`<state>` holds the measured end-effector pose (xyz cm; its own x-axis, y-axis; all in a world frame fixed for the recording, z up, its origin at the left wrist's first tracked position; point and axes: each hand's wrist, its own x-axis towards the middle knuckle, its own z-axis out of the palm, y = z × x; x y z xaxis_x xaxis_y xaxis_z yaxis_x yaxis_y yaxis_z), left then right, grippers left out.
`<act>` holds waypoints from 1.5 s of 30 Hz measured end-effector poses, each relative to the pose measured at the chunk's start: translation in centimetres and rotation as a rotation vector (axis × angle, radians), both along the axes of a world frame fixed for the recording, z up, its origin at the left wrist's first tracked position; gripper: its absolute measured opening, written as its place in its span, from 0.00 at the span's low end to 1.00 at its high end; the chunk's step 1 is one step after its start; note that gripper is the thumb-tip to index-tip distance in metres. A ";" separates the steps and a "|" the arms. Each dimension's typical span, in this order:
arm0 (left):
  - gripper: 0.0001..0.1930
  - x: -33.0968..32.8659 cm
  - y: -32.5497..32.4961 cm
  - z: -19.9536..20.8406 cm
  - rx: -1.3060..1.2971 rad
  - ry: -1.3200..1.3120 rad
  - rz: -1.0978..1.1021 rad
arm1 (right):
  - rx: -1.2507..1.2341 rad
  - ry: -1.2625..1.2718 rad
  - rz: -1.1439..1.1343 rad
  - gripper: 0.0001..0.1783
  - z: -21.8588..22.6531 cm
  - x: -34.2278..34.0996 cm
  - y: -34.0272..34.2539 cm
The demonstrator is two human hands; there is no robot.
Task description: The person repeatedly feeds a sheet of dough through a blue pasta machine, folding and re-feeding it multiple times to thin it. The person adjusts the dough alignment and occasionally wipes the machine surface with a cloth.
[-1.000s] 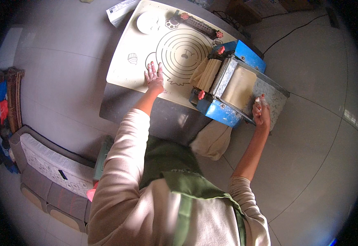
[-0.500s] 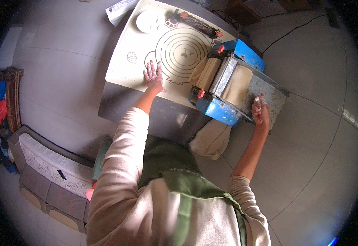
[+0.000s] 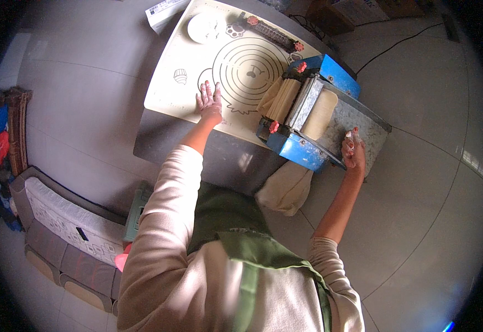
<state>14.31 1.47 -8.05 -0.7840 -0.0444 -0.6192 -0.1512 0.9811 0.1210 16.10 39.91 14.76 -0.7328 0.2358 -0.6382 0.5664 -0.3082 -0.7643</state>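
My left hand [image 3: 210, 102] lies flat with fingers spread on a cream baking mat [image 3: 189, 52] printed with concentric rings, near the mat's front edge. My right hand [image 3: 353, 150] rests on the metal tray of a blue dough-rolling machine [image 3: 299, 149], fingers curled with a bit of white flour or dough on them. A pale dough sheet [image 3: 320, 113] sits on the tray, and cut strands [image 3: 280, 99] hang out at the machine's left side onto the mat. The mat and the machine sit on a dark low table [image 3: 158, 141].
A rolling pin with red ends [image 3: 269, 32] and a round white dough disc [image 3: 206, 26] lie at the mat's far end. A cream cloth bag [image 3: 287, 188] hangs below the machine. A patterned sofa [image 3: 58, 232] stands at lower left, and a black cable [image 3: 396, 44] crosses the tiled floor.
Both hands stay where they were; the view has only shifted slightly.
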 end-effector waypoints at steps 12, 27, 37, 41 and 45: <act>0.66 -0.4 0.0 1.1 -0.002 -0.040 -0.027 | 0.080 -0.064 -0.035 0.14 -0.3 0.2 0.1; 0.54 -5.3 14.3 0.3 0.673 0.098 0.343 | 0.079 -0.102 -0.095 0.10 0.5 -0.2 -0.6; 0.50 -7.6 16.9 -1.8 0.680 -0.191 0.361 | 0.117 -0.077 -0.067 0.12 -0.2 -0.2 -0.1; 0.44 -6.7 18.4 -3.4 0.767 -0.011 0.452 | 0.143 -0.056 -0.046 0.14 0.2 -0.5 -0.9; 0.38 -8.5 18.1 -2.9 0.878 -0.358 0.348 | 0.172 -0.104 -0.055 0.15 0.2 -0.1 -0.3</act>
<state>5.83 19.61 -10.95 -0.5758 0.3490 -0.7393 -0.5813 0.4611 0.6704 15.97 39.61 15.01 -0.6479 0.3857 -0.6569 0.6312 -0.2110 -0.7464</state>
